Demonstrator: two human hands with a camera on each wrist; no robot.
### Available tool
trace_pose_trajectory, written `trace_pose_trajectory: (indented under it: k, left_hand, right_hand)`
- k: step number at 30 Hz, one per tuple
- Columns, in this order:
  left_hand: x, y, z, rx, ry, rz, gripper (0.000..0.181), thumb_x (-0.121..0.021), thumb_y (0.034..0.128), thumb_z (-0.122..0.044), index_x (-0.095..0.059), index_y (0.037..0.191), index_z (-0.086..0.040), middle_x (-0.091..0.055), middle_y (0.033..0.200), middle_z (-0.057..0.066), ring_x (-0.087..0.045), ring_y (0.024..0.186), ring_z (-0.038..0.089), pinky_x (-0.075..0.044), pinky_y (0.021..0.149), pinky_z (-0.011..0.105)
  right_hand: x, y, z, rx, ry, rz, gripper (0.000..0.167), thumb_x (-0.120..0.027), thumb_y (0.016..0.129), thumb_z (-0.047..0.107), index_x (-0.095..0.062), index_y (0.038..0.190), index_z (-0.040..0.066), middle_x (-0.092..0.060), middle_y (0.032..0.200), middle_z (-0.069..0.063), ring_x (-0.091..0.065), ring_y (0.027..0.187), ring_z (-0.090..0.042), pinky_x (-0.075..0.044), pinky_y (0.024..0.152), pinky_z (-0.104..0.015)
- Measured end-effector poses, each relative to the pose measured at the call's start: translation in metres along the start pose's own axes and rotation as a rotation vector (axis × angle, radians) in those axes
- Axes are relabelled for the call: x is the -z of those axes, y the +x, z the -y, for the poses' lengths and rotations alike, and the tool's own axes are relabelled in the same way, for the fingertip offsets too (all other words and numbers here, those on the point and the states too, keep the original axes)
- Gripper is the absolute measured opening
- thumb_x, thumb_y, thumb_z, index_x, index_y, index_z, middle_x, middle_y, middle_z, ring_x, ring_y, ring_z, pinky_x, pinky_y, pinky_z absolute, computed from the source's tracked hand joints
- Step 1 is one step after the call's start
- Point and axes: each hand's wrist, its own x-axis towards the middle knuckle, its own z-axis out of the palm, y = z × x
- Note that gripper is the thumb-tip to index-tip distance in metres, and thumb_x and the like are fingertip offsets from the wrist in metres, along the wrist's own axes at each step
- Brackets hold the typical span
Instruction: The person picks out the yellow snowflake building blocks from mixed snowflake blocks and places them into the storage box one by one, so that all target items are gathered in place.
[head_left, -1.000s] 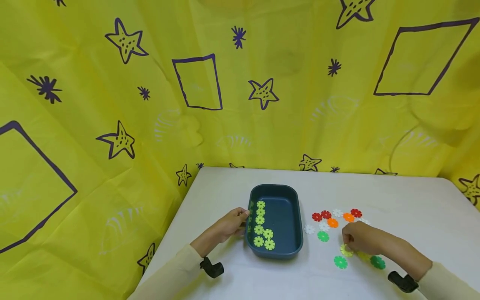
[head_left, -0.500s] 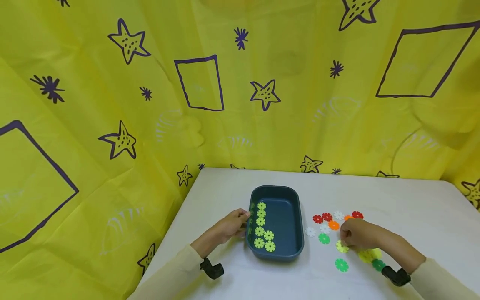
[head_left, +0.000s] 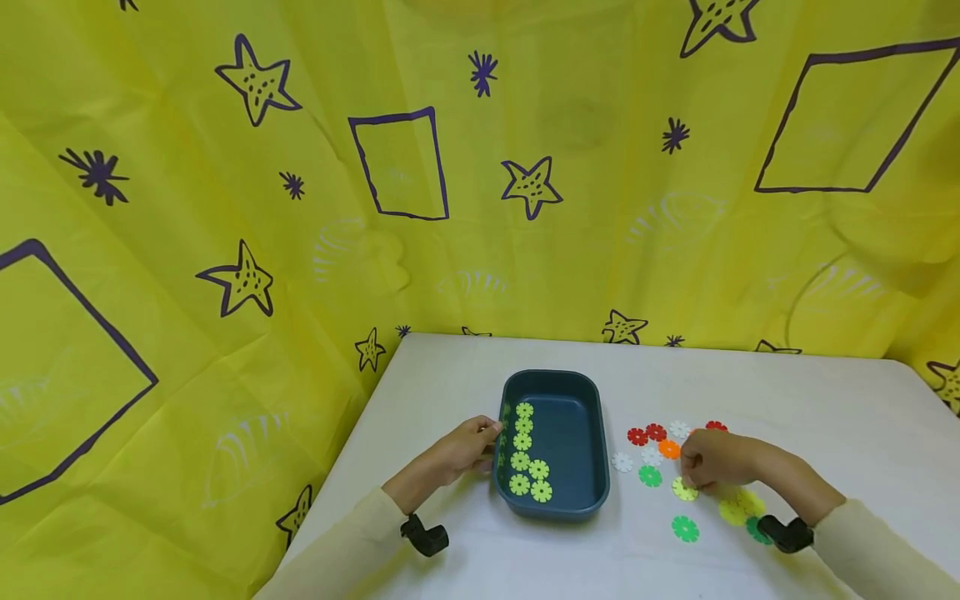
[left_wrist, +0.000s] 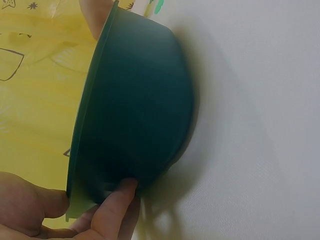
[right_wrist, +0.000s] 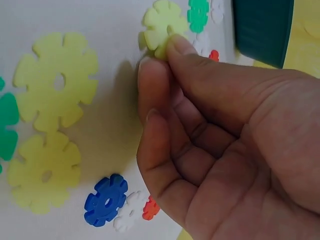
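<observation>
In the head view my left hand (head_left: 463, 446) grips the left side of a dark teal plastic tray (head_left: 603, 450). The left wrist view shows its thumb at the rim and fingers against the tray's outer wall (left_wrist: 135, 95). Yellow flower-shaped notched discs (head_left: 522, 442) lie along the tray's left side and front. To the right of the tray, my right hand (head_left: 723, 460) pinches one yellow notched disc (right_wrist: 164, 25) by its edge between thumb and index finger. Its other fingers are curled. Two larger-looking yellow discs (right_wrist: 57, 80) lie on the table near that hand.
Red (head_left: 637, 437), white (head_left: 622, 462), orange (head_left: 669, 449) and green discs (head_left: 650, 476) are scattered right of the tray. A blue disc (right_wrist: 106, 201) appears in the right wrist view. A yellow patterned cloth (head_left: 480, 250) hangs behind the white table (head_left: 450, 367).
My right hand has shifted slightly left and away from me with the pinched yellow disc, uncovering more of the yellow discs beside it. The left hand stays on the tray.
</observation>
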Motion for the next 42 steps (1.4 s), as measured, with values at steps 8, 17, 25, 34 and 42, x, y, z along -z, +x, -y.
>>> trace_pose_trajectory:
  k: [8,17,25,34,42]
  left_hand:
    - [0.001,0.000,0.001,-0.002,-0.005,-0.001,0.032,-0.046,0.1152,-0.024,-0.053,0.128,0.004,-0.064,0.122,0.017,-0.065,0.107,0.023,-0.059,0.087,0.035]
    - [0.000,0.001,0.000,0.003,0.003,-0.011,0.033,-0.046,0.1152,-0.025,-0.054,0.128,0.003,-0.064,0.123,0.016,-0.064,0.107,0.023,-0.059,0.089,0.035]
    - [0.000,0.000,0.000,0.008,-0.004,-0.015,0.033,-0.046,0.1153,-0.025,-0.053,0.129,0.004,-0.064,0.123,0.017,-0.064,0.108,0.024,-0.060,0.090,0.037]
    - [-0.001,0.000,-0.001,0.013,-0.018,-0.015,0.032,-0.045,0.1154,-0.025,-0.053,0.128,0.003,-0.064,0.122,0.017,-0.065,0.109,0.025,-0.060,0.091,0.037]
    - [0.000,0.001,0.001,0.019,-0.029,-0.011,0.032,-0.046,0.1153,-0.025,-0.053,0.128,0.004,-0.064,0.122,0.017,-0.065,0.107,0.024,-0.060,0.090,0.037]
  right_hand:
    - [0.010,0.010,-0.007,-0.030,0.035,0.110,0.012,-0.074,0.094,0.003,-0.069,0.085,0.008,-0.060,0.076,-0.002,-0.055,0.071,-0.018,-0.045,0.068,-0.027]
    - [0.040,0.016,0.011,0.002,0.038,0.158,0.011,-0.070,0.097,0.004,-0.069,0.087,0.007,-0.061,0.075,-0.002,-0.051,0.070,-0.017,-0.042,0.066,-0.026]
    - [0.065,0.028,0.043,0.053,0.004,0.159,0.006,-0.071,0.098,0.007,-0.070,0.093,0.007,-0.064,0.079,-0.003,-0.054,0.073,-0.016,-0.050,0.072,-0.030]
    - [0.072,0.047,0.084,0.061,-0.032,0.150,0.003,-0.071,0.099,0.008,-0.073,0.097,0.006,-0.068,0.086,-0.005,-0.061,0.078,-0.018,-0.061,0.079,-0.035]
    - [0.070,0.071,0.115,0.131,-0.064,0.176,0.005,-0.071,0.099,0.006,-0.074,0.095,0.005,-0.067,0.085,-0.004,-0.063,0.077,-0.017,-0.061,0.078,-0.033]
